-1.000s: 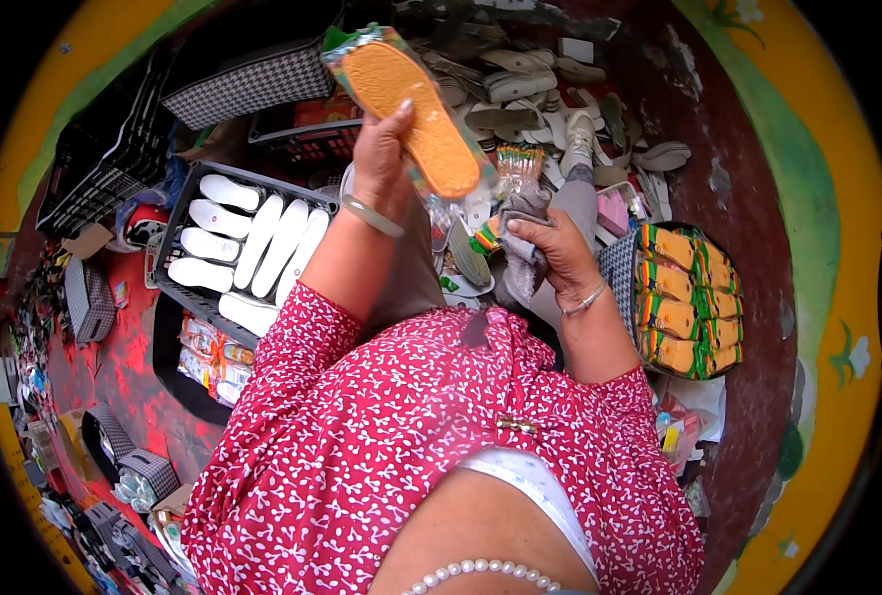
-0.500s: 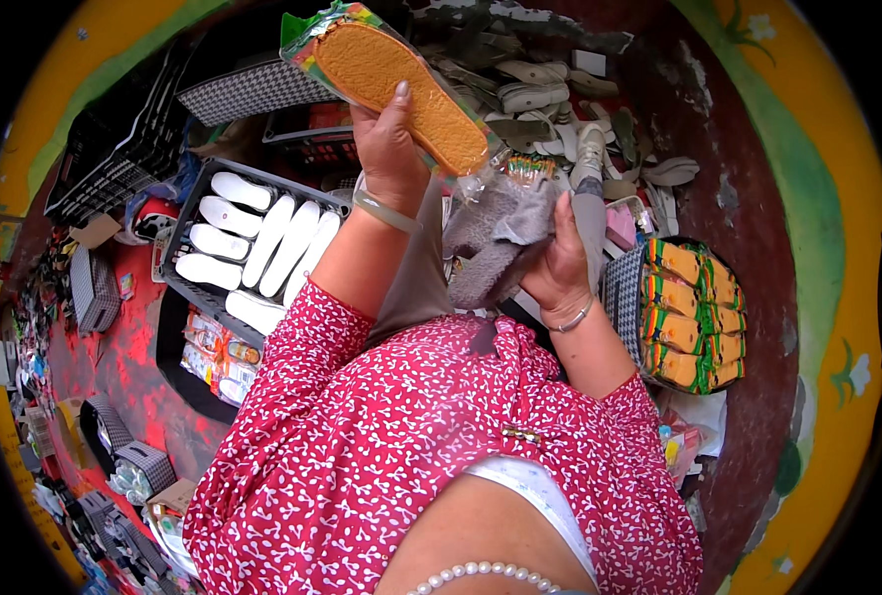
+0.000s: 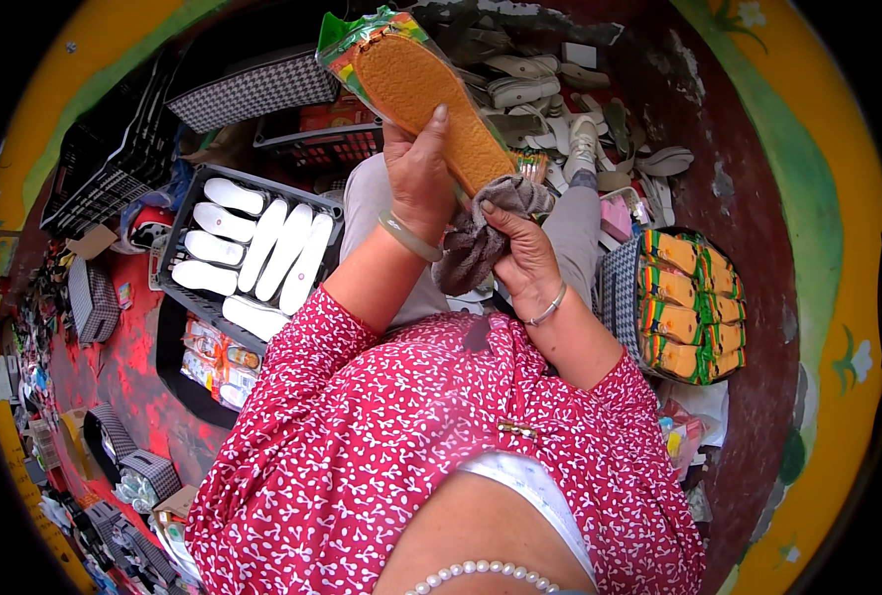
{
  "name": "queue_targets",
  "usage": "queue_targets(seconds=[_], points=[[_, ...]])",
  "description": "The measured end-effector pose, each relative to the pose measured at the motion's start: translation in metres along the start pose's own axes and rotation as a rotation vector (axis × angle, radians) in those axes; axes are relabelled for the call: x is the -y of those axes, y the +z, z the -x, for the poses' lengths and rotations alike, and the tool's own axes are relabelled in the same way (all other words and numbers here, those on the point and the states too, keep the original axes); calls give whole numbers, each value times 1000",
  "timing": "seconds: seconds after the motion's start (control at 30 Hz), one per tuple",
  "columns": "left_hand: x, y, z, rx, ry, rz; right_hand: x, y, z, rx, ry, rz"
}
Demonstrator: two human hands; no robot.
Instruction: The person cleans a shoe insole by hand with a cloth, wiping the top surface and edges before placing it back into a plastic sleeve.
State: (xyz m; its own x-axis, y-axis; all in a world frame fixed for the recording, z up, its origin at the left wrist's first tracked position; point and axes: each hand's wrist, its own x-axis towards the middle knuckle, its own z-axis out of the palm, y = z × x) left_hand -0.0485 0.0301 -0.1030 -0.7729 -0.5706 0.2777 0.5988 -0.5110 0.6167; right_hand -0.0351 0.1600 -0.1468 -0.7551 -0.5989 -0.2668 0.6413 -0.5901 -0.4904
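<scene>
My left hand (image 3: 419,180) grips an orange-brown insole (image 3: 423,97) in a clear plastic packet with a green, red and yellow top. Its thumb lies on the insole's face, while the other fingers are hidden behind. Pinched in my right hand (image 3: 528,253) is a crumpled grey cloth (image 3: 473,246), which covers the packet's lower end and seems to touch it. The insole tilts, with its printed end at the upper left and its other end near the cloth.
White insoles (image 3: 251,248) fill a dark crate (image 3: 185,203) on the left. To the right, similar packaged orange insoles (image 3: 671,288) stand in a houndstooth basket (image 3: 620,283). Loose shoes and insoles (image 3: 520,91) lie in a heap beyond my legs. Another houndstooth box (image 3: 252,94) stands far left.
The packaged insole has moved right and slightly down in my left hand. My right hand has come left and bunched the cloth against the packet's lower end.
</scene>
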Motion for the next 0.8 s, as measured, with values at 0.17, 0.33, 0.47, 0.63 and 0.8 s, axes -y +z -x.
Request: queue_targets(seconds=[0.17,0.33,0.47,0.63,0.8], points=[[1,-1,-2,-89,27,-17,0,8,3,-56,-15,22],[4,-8,-8,-107,36,-5,1,21,12,-68,4,22],[4,-10,-10,-141,14,-8,0,24,13,-76,-11,26],[3,-11,-13,-173,-7,12,-2,21,16,-124,26,48],[3,-19,-17,-171,-34,16,-2,24,19,-123,51,68]])
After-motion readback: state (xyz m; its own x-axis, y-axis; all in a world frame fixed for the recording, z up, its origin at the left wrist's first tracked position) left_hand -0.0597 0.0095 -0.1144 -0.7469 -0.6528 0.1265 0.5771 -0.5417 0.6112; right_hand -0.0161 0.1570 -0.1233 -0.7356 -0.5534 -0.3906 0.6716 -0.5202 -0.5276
